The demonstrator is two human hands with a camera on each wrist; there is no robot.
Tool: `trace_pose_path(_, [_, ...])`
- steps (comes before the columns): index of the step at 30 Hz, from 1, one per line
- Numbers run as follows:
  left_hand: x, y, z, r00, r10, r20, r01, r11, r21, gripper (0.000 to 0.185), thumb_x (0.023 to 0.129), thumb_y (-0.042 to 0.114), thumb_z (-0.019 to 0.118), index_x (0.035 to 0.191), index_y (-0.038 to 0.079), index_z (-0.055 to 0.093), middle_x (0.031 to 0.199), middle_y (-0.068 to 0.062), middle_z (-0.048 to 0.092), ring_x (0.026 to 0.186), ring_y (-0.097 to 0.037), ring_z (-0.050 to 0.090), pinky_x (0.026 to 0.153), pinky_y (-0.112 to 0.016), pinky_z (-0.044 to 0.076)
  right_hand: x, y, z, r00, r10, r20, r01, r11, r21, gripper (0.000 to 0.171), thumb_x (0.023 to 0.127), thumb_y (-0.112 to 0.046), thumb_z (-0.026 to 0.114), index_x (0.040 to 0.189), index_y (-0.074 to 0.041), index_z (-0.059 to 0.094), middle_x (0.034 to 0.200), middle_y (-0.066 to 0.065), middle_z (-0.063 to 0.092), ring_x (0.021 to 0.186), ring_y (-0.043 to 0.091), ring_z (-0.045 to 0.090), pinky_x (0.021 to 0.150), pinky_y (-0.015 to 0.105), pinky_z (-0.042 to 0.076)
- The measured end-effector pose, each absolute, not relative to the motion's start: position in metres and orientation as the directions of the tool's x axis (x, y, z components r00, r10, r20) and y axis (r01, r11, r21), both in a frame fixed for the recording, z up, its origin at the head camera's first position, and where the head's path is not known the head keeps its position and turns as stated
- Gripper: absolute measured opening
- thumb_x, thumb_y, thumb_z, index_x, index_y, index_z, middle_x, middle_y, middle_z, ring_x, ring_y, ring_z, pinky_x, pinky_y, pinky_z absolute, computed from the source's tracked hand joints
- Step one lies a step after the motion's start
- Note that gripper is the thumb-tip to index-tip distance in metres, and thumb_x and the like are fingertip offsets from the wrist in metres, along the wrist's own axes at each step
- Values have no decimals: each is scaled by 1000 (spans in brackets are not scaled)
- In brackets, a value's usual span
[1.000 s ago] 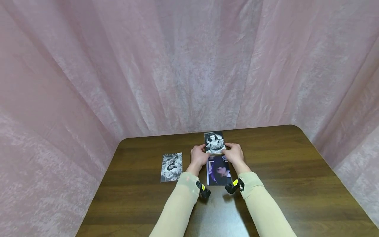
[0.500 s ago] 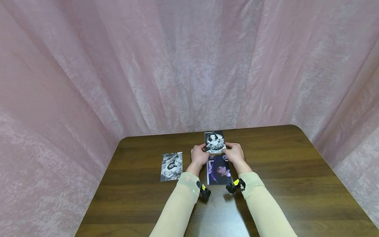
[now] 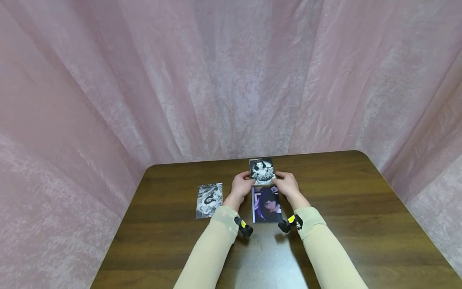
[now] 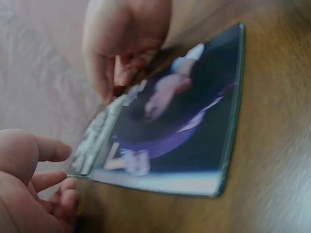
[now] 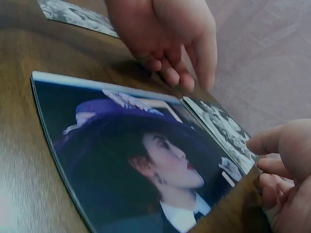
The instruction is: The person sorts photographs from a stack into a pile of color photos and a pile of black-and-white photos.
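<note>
In the head view my left hand [image 3: 241,185] is at the lower left corner of a stack of black-and-white photos [image 3: 262,170]. My right hand [image 3: 287,184] is at its lower right corner. In the left wrist view the left thumb [image 4: 54,149] hovers just over the stack's edge, with the fingers loosely bent beside the corner. The right wrist view has the right thumb [image 5: 266,141] at the opposite edge, its fingers beside the stack. Neither hand visibly grips it. Directly below lies a colour photo [image 3: 267,204] of a person in a purple hat, apparently on other photos.
Another black-and-white photo [image 3: 209,200] lies flat to the left of the left forearm. All the photos are on a brown wooden table [image 3: 346,224]. A pink curtain [image 3: 231,80] hangs behind the table's far edge. Each wrist wears a small black camera.
The left wrist and forearm have shifted left, and the right ones slightly right. Both thumbs have drawn slightly outward from the stack. The whole head view has shifted a little; the photos keep their arrangement.
</note>
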State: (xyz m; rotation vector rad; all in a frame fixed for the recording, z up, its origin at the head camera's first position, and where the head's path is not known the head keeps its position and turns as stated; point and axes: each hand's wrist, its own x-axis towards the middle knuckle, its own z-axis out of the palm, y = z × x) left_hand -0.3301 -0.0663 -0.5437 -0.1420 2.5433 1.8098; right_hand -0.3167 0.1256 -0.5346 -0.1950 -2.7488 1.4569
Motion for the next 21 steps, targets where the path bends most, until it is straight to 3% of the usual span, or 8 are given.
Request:
trace_pose_path(5, [-326, -90, -531, -998, -31, -54, -60, 229, 972, 47, 97, 9, 72, 143, -2, 66, 110, -11, 65, 100, -21, 58, 87, -31, 47, -315, 125, -531, -995, 93, -28, 76, 563, -823, 59, 96, -14, 67, 150, 8, 55, 148, 30, 57, 131, 43, 57, 113, 52, 42])
trace_pose_path(13, [-302, -155, -520, -998, 51, -34, -13, 356, 934, 47, 100, 12, 74, 145, 3, 65, 110, -9, 65, 94, -22, 56, 77, -32, 46, -303, 102, -526, -978, 207, -40, 122, 398, -909, 68, 93, -5, 68, 157, 4, 47, 145, 27, 59, 130, 41, 56, 109, 50, 44])
trace_pose_path(17, [-290, -188, -526, -999, 49, -15, 7, 430, 903, 48, 98, 10, 74, 144, -2, 64, 110, -12, 65, 88, -20, 56, 73, -31, 47, -293, 81, -522, -988, 148, -31, 80, 339, -937, 67, 91, -3, 70, 155, 7, 49, 141, 28, 62, 125, 40, 59, 107, 48, 46])
trace_pose_path(21, [-279, -215, -534, -1000, 12, 5, 10, 476, 880, 47, 95, 9, 76, 140, -3, 67, 107, -13, 64, 85, -19, 56, 74, -31, 47, -282, 60, -520, -997, 56, -51, 63, 250, -966, 64, 91, 0, 70, 152, 9, 52, 139, 30, 63, 122, 38, 63, 101, 37, 49])
